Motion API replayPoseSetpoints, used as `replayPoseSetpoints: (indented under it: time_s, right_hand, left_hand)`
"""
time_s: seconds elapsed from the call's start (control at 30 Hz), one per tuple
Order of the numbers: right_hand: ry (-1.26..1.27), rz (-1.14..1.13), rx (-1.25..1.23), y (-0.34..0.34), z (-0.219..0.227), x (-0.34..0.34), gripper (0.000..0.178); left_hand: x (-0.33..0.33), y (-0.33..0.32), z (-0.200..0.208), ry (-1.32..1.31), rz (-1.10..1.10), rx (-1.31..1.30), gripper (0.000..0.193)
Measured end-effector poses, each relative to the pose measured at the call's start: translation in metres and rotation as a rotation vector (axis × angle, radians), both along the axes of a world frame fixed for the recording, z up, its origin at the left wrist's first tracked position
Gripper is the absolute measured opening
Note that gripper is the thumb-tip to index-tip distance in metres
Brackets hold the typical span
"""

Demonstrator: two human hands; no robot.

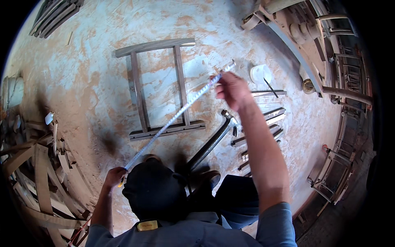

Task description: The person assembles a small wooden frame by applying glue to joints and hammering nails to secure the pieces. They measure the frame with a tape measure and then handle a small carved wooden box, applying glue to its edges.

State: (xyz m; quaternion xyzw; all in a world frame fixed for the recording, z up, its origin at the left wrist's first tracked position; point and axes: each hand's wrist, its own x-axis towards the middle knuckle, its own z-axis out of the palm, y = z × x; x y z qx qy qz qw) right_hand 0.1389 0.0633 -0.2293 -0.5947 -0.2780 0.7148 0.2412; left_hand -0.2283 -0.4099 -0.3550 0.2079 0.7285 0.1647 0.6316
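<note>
A white measuring tape (177, 115) stretches diagonally between my two hands. My left hand (115, 177) grips its lower end near my knee, by a yellow bit. My right hand (231, 89) is raised and pinches the tape near its upper end, which pokes out past the fingers. Under the tape a wooden frame (158, 88) with two rails and two uprights lies flat on the dusty floor. A hammer (212, 142) lies on the floor just right of the frame, below my right forearm.
Several wooden slats (267, 119) lie right of the hammer. A white bucket (260, 74) stands beyond them. Curved wooden pieces (39, 173) are piled at the left. Chair frames and wooden parts (333, 173) line the right side. Boards (53, 16) lie at the top left.
</note>
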Motion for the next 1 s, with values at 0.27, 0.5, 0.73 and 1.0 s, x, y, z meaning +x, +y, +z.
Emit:
replayPoseSetpoints:
  time_s: [0.27, 0.5, 0.73, 1.0]
  right_hand:
    - [-0.079, 0.214, -0.134, -0.082, -0.023, -0.05, 0.054]
    - [-0.109, 0.115, -0.186, -0.1, -0.032, -0.001, 0.053]
    - [-0.069, 0.084, -0.191, -0.114, -0.038, 0.031, 0.051]
    - [-0.086, 0.086, -0.216, -0.131, -0.036, 0.036, 0.052]
  left_hand:
    - [0.042, 0.094, 0.038, 0.081, 0.14, -0.074, 0.021]
    - [0.024, 0.082, 0.017, 0.131, -0.011, 0.067, 0.019]
    - [0.027, 0.083, 0.021, 0.14, 0.043, -0.081, 0.023]
    - [0.002, 0.035, -0.031, 0.4, -0.476, 0.235, 0.031]
